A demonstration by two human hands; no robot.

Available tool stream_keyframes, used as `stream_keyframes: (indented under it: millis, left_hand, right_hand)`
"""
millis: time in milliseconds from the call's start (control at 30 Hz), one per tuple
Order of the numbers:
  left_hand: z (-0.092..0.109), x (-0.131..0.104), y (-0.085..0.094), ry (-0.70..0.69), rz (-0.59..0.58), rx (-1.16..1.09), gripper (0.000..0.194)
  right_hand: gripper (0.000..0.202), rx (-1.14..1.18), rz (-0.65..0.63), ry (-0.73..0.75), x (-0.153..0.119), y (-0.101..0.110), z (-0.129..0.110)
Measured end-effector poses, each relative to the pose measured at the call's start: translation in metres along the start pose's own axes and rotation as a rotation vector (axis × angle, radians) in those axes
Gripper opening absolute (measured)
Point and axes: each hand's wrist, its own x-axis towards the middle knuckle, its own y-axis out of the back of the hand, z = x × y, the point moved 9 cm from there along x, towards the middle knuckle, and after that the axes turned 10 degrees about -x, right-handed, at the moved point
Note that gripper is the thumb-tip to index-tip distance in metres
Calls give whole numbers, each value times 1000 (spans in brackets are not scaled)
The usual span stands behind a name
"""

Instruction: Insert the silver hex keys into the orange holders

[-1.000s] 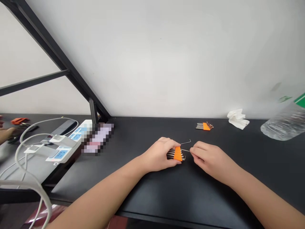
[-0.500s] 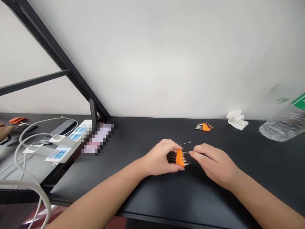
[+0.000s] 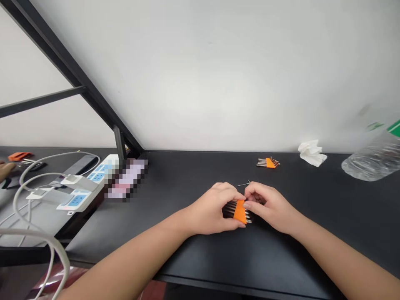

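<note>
My left hand [image 3: 215, 210] is closed around an orange holder [image 3: 240, 211] with several hex keys [image 3: 230, 208] slotted through it; thumb and fingers grip its two ends. At the holder's upper right corner, my right hand [image 3: 270, 206] pinches a thin hex key, now almost wholly hidden by the fingers. Just beyond the hands, a loose small L-shaped hex key [image 3: 243, 184] lies on the black table, its bent end close to my right knuckles. Farther back rests a second orange holder [image 3: 270, 163] filled with hex keys.
A crumpled tissue [image 3: 311, 153] and a clear plastic bottle [image 3: 371, 162] are at the right by the wall. On the left are a white power strip [image 3: 104, 168] with cables and a black metal frame [image 3: 120, 141]. Another person's hand [image 3: 5, 170] shows at the far left edge.
My right hand has moved left, up against the holder, and its fingers now cover the thin key that showed between them and the holder. The view has shifted slightly.
</note>
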Motion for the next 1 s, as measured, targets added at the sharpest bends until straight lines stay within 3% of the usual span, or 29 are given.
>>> stream_keyframes:
  millis: [167, 300, 567, 700, 867, 1000]
  left_hand:
    - [-21, -1, 14, 68, 56, 273, 47]
    - [-41, -1, 29, 181, 119, 342, 49]
    - [-46, 0, 23, 222, 92, 340, 50]
    - [-44, 0, 22, 213, 76, 283, 48]
    - [-41, 1, 20, 195, 66, 219, 49]
    - [-40, 1, 20, 196, 73, 206, 49]
  right_hand:
    - [26, -427, 48, -19, 2, 20, 32]
    - [35, -645, -2, -67, 1, 17, 58]
    - [29, -954, -65, 28, 5, 3, 24]
    - [28, -978, -141, 27, 5, -5, 20]
    - [23, -969, -136, -52, 3, -3, 27]
    - [18, -803, -198, -123, -2, -1, 32]
